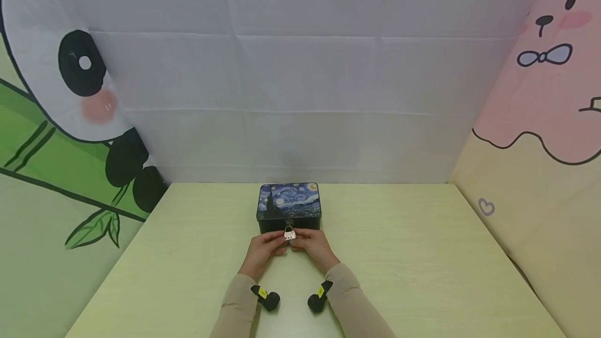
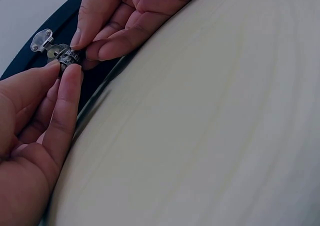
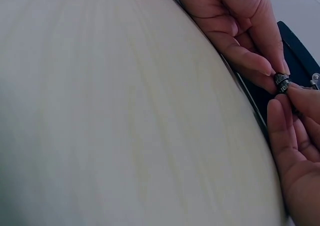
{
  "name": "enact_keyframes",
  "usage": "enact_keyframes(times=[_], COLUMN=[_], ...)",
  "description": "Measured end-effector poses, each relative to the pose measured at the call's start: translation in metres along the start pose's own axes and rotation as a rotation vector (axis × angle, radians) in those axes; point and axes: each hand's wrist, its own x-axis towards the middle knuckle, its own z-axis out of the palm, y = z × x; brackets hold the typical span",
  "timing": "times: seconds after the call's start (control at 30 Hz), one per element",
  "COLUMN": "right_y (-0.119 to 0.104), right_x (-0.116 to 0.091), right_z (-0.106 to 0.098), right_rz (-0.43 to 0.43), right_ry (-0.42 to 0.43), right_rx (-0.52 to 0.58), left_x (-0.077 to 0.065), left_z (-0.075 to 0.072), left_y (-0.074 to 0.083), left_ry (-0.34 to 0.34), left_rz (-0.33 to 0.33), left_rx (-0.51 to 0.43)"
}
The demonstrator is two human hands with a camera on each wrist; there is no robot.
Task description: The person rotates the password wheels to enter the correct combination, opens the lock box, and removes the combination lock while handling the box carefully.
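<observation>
A dark tin box (image 1: 272, 223) with a swirling blue night-sky picture on its lid stands in the middle of the table. At its front hangs a small silver combination padlock (image 1: 290, 234), fastened through the latch. My left hand (image 1: 264, 252) pinches the padlock from the left with thumb and fingertips. From the other side my right hand (image 1: 315, 246) pinches it too, thumb and index finger at its edge. Numbered dials show on the padlock (image 2: 70, 59) between the fingertips in the left wrist view. Beside it is the metal latch (image 2: 44, 41).
The pale wooden table (image 1: 399, 254) spreads out around the box. Behind it hangs a creased white cloth (image 1: 300, 77). Printed panels with a panda (image 1: 56, 67) and a pink animal (image 1: 544, 93) flank the table. Both wrists carry black cameras (image 1: 269, 301).
</observation>
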Motion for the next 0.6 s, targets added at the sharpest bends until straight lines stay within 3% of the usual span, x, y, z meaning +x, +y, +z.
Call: enact_keyframes(times=[0.6], right_y=[-0.0003], right_x=[0.0], right_z=[0.0002], right_rz=[0.011], right_ry=[0.023], right_rx=[0.013], left_x=[-0.0015], left_z=[0.0015], left_y=[0.003], left_ry=[0.028], left_rz=[-0.021], left_rx=[0.014])
